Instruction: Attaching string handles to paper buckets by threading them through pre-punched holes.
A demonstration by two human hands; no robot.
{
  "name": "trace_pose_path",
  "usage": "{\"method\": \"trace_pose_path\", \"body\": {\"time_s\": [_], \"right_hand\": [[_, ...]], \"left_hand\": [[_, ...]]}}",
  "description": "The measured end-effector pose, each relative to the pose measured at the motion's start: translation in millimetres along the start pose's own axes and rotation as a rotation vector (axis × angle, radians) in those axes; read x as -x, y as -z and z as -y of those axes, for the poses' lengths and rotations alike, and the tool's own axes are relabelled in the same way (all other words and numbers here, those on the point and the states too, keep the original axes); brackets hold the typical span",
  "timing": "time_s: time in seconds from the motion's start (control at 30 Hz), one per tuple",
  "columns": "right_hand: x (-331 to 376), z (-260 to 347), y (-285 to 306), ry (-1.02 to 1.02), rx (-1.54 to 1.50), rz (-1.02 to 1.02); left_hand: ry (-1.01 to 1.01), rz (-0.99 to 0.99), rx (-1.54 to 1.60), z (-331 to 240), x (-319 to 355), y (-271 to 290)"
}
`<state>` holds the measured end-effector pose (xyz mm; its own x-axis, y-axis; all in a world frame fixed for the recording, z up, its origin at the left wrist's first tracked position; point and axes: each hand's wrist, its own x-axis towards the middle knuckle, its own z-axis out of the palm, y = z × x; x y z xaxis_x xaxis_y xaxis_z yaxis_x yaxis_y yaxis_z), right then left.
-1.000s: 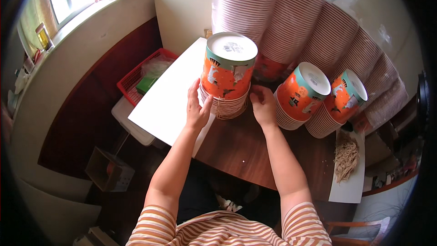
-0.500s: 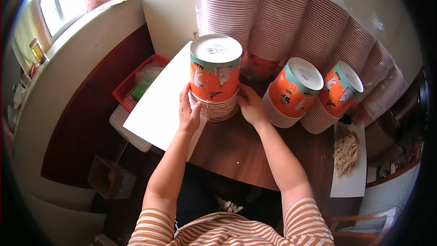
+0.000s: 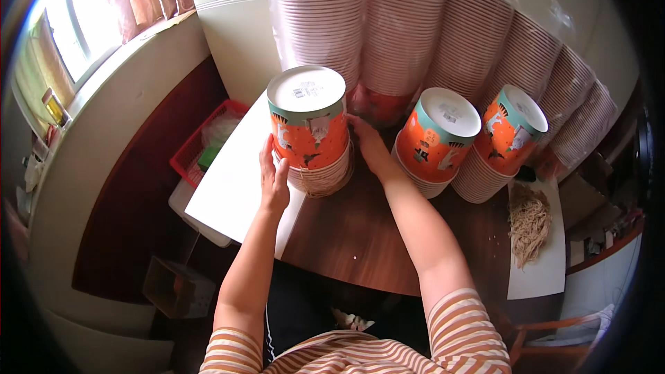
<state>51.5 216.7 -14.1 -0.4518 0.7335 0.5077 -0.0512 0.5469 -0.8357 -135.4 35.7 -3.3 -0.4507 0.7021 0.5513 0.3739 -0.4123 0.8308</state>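
Observation:
A tall stack of paper tubs (image 3: 309,140), orange with a teal band, stands upside down on the table before me. Loose thin twine (image 3: 324,185) loops about its pale lower rims. My left hand (image 3: 274,180) clasps the stack's left side, fingers long against it and thumb toward the front. On the opposite side my right hand (image 3: 368,144) holds it; the fingers reach partly behind the stack, so their tips are not fully visible. Right of it stand two more inverted stacks, a middle stack (image 3: 438,149) and a right stack (image 3: 509,131).
Tall plastic-wrapped columns of nested tubs (image 3: 405,31) line the back. A tangled bundle of twine (image 3: 530,225) lies on white card at right. A white sheet (image 3: 228,190) covers the table's left part. A red basket (image 3: 183,159) sits beyond its left edge.
The view has shifted slightly. My right hand sits higher and farther back along the stack's side. My left hand remains against the left side, and the twine shows looser around the lower rims.

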Motion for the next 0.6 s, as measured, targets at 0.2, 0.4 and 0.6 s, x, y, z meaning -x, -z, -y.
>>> {"method": "trace_pose_path", "body": {"time_s": [0.2, 0.4, 0.6], "right_hand": [[9.8, 6.6, -24.7, -0.208, -0.164, 0.048], [31.4, 17.3, -30.3, -0.146, -0.343, -0.006], [52.0, 60.7, -28.8, -0.153, -0.335, 0.107]], "left_hand": [[0.189, 0.003, 0.278, -2.2, -3.1, -3.2], [0.161, -0.036, 0.345, 34.2, -5.1, -1.7], [0.221, -0.087, 0.567, 71.6, 8.6, 34.4]]}}
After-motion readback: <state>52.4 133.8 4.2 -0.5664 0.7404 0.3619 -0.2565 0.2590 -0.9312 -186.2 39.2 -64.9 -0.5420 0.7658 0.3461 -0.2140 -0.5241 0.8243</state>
